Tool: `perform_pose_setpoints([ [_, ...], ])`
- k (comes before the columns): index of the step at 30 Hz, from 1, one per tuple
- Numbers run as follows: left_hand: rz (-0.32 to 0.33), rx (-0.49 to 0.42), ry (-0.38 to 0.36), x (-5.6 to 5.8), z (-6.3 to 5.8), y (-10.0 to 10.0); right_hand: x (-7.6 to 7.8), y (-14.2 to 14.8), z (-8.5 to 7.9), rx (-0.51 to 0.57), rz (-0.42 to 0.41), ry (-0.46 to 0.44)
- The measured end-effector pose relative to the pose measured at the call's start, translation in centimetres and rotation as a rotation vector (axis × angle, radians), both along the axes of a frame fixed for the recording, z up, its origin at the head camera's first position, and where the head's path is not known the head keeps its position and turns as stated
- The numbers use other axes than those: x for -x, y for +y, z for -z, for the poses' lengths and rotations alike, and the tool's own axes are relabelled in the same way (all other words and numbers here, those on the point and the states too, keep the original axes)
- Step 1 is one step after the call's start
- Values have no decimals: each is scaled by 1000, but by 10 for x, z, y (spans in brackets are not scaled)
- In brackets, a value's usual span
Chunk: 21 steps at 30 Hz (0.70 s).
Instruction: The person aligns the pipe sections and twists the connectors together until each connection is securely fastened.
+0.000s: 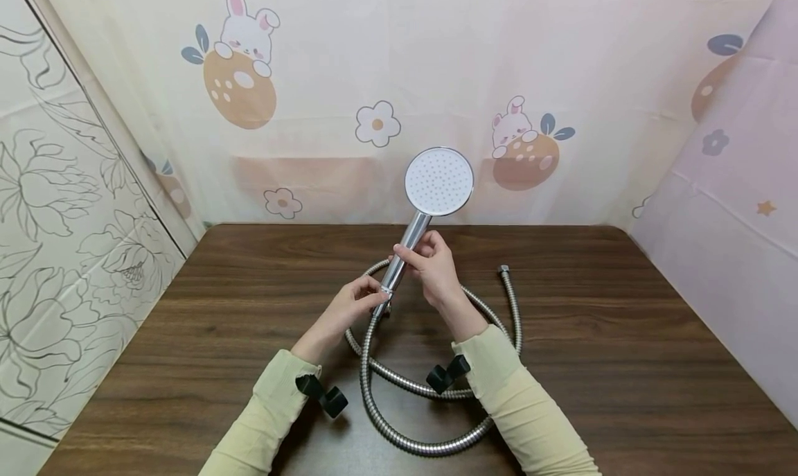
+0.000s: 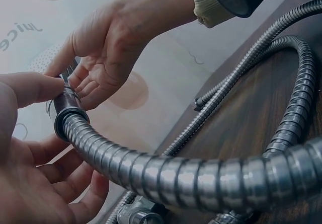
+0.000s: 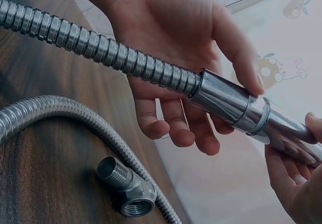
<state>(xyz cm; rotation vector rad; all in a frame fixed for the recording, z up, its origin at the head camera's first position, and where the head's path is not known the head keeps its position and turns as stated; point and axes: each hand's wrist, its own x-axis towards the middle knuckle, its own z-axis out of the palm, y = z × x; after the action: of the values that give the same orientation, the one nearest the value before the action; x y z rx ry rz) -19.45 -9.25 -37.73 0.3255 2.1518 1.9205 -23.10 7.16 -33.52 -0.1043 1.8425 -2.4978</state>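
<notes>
A chrome handheld shower head point(image 1: 439, 182) with a round white spray face is held up above the table, tilted to the right. My right hand point(image 1: 434, 271) grips its handle point(image 1: 415, 229) midway, thumb on the near side. At the handle's lower end, my left hand point(image 1: 350, 307) pinches the smooth chrome hose nut point(image 3: 221, 99) between thumb and fingers, its other fingers loosely bent. The nut meets the handle end, where a narrow ring shows. From the nut hangs a ribbed metal shower hose point(image 1: 430, 448), which loops across the table below both forearms.
A small metal tee fitting point(image 3: 130, 186) with a threaded stub lies on the wooden table point(image 1: 598, 337) under the hands. The hose's free end point(image 1: 504, 271) points to the back, right of my right hand. A patterned curtain point(image 1: 324, 60) hangs behind the table.
</notes>
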Motion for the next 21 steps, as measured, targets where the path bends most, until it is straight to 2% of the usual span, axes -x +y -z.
perform_pose_setpoints([
  [4, -13, 25, 2, 0, 0, 1, 0, 0, 1, -11, 7, -12],
  [8, 13, 34, -19, 1, 0, 2, 0, 0, 2, -21, 13, -21],
  [13, 100, -51, -65, 0, 1, 1, 0, 1, 1, -19, 10, -22],
  [17, 147, -118, -37, 2, 5, 0, 1, 0, 0, -17, 9, -16],
  [21, 157, -151, -12, 4, 6, 0, 1, 1, 0, -22, 13, -22],
])
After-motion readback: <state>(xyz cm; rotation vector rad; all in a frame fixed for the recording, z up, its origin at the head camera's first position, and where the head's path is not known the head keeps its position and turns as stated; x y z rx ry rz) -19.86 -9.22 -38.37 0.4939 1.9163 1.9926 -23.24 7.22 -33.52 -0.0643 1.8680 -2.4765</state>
